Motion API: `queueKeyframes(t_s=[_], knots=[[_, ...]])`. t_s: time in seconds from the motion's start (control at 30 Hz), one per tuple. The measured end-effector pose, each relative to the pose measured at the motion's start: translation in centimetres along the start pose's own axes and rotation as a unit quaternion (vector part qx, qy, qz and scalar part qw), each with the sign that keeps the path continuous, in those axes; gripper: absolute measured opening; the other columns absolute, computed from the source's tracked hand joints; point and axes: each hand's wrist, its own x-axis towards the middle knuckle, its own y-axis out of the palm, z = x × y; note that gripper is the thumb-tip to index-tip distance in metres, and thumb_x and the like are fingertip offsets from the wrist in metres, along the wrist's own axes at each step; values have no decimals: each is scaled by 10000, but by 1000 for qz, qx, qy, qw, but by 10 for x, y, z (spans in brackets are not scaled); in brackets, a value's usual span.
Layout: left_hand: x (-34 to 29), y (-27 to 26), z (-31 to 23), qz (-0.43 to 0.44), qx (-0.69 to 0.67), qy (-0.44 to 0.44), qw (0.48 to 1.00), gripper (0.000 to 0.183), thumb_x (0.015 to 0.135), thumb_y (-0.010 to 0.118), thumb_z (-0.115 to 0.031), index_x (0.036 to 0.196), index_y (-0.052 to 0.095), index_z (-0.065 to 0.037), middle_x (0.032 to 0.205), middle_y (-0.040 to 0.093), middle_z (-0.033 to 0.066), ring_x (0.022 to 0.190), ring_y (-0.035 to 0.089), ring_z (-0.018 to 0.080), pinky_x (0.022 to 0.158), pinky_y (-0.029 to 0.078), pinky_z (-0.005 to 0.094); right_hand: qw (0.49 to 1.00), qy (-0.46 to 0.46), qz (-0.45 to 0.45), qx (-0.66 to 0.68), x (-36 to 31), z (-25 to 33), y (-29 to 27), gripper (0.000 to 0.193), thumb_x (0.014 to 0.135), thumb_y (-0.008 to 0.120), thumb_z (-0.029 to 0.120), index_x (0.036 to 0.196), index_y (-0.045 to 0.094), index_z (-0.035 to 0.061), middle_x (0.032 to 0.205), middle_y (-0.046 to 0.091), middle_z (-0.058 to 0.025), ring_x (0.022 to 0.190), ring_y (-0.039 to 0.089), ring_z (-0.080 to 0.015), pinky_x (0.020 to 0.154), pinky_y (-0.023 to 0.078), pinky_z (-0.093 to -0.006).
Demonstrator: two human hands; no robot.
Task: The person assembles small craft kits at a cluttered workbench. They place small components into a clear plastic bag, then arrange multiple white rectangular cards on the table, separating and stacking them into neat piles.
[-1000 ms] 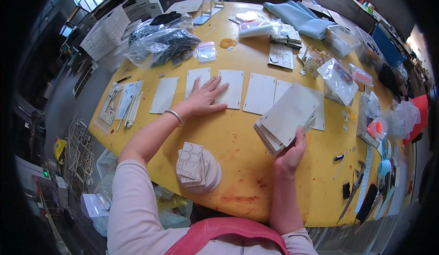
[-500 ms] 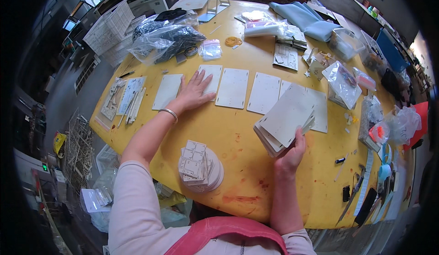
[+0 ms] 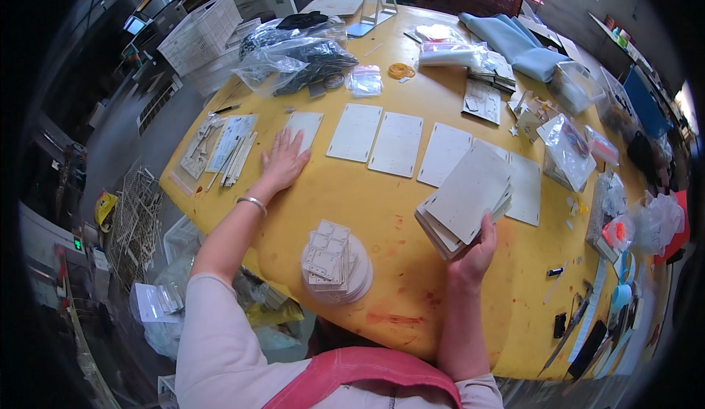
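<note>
Your left hand (image 3: 283, 161) has slid leftward along the row since a second ago: then it lay flat on a panel nearer the middle, now it rests with fingers spread on the yellow table (image 3: 367, 203), its fingertips touching the near edge of the leftmost pale rectangular wooden panel (image 3: 303, 130). That end panel looks freshly placed, so the row of thin pale panels (image 3: 396, 143) now runs from it rightward across the far half of the table, with the last ones partly hidden behind what you hold.

Your right hand (image 3: 476, 251) has not moved. It is clamped from below on the stack of pale wooden panels (image 3: 464, 200), held tilted above the right end of the row; the stack looks no thinner than before, though that is hard to judge.

Near you, at the table's edge, sits a round pile of small cut wooden pieces (image 3: 334, 262), untouched.

As for containers: clear plastic bags (image 3: 294, 60) at the far left hold dark parts; a smaller clear bag (image 3: 365, 80) beside them holds something pale I cannot make out. At the far right, a clear plastic box (image 3: 573, 82) and more clear bags (image 3: 569, 141) hold small mixed pieces.
</note>
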Motion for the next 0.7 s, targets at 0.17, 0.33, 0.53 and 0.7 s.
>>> queueKeyframes(t_s=[0.17,0.33,0.53,0.7], knots=[[25,4,-25,-7,22,22,999,761,1051,358,-637,1679,200,-239,1754,86,145,1620,27,352,1229,54,686,1000,5,-19,1,1,1,-3,363,1103,472,245,1349,495,-21,1278,629,-143,1195,632,-248,1018,534,-418],[33,0,-35,-2,1,1,1000,741,1058,353,-619,1667,252,-209,1749,120,146,1614,75,359,1216,59,714,1000,11,-14,11,1,1,-3,353,1105,467,243,1334,503,-23,1286,622,-145,1198,630,-253,1011,539,-420],[125,2,-12,-32,-41,-4,999,707,1057,366,-593,1627,342,-175,1741,182,123,1608,141,328,1201,63,744,999,25,22,-4,-4,-1,1,355,1096,484,237,1330,515,-28,1282,626,-148,1163,646,-254,992,546,-414],[188,-1,0,-18,-38,112,993,658,1045,432,-565,1536,481,-130,1650,365,158,1540,311,338,1172,168,750,999,20,5,-32,-3,-8,-2,341,1083,524,231,1301,547,-30,1213,667,-125,1084,667,-226,964,546,-383]])
